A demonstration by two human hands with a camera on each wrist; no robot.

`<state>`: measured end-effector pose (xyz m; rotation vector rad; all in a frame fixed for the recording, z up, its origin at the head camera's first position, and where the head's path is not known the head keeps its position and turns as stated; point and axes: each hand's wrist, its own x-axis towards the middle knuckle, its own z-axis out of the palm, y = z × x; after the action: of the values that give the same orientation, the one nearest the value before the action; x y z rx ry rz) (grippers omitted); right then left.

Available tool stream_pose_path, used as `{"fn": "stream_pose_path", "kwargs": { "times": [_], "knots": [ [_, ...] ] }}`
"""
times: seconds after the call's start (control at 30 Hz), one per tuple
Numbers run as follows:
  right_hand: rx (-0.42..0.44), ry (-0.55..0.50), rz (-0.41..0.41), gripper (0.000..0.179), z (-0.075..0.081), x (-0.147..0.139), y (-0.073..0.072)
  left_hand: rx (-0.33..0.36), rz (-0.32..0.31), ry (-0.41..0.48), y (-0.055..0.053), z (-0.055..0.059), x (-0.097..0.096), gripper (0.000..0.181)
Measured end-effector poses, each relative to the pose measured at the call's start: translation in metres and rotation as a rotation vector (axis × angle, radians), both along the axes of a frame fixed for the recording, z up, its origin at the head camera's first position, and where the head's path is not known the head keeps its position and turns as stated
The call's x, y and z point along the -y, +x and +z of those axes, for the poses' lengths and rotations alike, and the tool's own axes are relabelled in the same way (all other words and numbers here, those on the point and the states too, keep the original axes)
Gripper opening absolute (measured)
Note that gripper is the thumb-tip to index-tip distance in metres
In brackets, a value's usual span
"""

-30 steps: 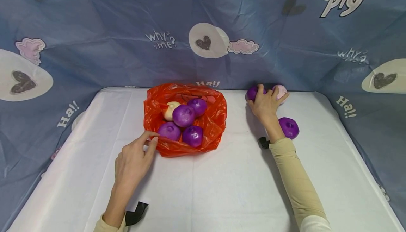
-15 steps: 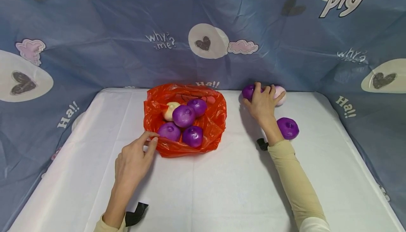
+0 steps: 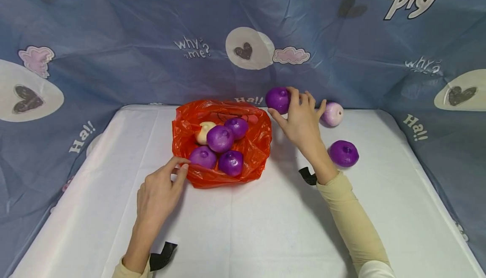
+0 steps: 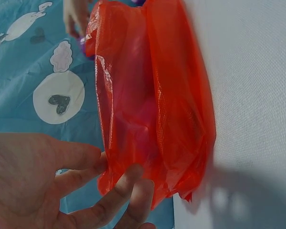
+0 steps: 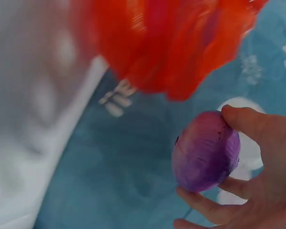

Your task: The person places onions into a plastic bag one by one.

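My right hand (image 3: pixel 303 128) holds a purple onion (image 3: pixel 276 100) between thumb and fingers, raised off the table just right of the red plastic bag (image 3: pixel 212 181). In the right wrist view the thumb grips one side of this onion (image 5: pixel 205 150) and the fingertips the other. The bag stands with its mouth spread wide. Inside lie several purple onions (image 3: pixel 220 139) and a pale yellow onion (image 3: pixel 205 132). At the bag's front left corner, my left hand (image 3: pixel 159 193) pinches the rim; the left wrist view shows its fingers against the red plastic (image 4: pixel 181 95).
To the right on the white table (image 3: pixel 243 231) lie a pinkish-white onion (image 3: pixel 332 114) and a purple onion (image 3: pixel 343 153). A blue printed cloth (image 3: pixel 322 29) rises behind and at both sides. Black straps hang at both wrists.
My right hand has lifted the purple onion from beside the pinkish-white one and carried it left toward the bag. The left hand has stayed at the bag's rim.
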<state>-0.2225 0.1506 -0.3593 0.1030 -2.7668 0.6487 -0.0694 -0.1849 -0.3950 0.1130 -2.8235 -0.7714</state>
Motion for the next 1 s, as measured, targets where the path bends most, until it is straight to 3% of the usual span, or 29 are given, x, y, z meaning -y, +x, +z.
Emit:
{"fn": "stream_pose_path", "kwargs": {
  "times": [0.3,0.63,1.0],
  "knots": [
    [-0.017,0.000,0.140,0.080,0.015,0.034,0.020,0.004,0.001,-0.001,0.000,0.000,0.000,0.018],
    [0.049,0.059,0.262,0.084,-0.002,0.061,0.028,0.007,0.000,0.001,0.001,0.000,0.000,0.018],
    [0.105,0.106,0.306,0.081,-0.019,0.067,0.034,-0.004,-0.005,0.006,0.000,0.001,0.001,0.018]
  ]
}}
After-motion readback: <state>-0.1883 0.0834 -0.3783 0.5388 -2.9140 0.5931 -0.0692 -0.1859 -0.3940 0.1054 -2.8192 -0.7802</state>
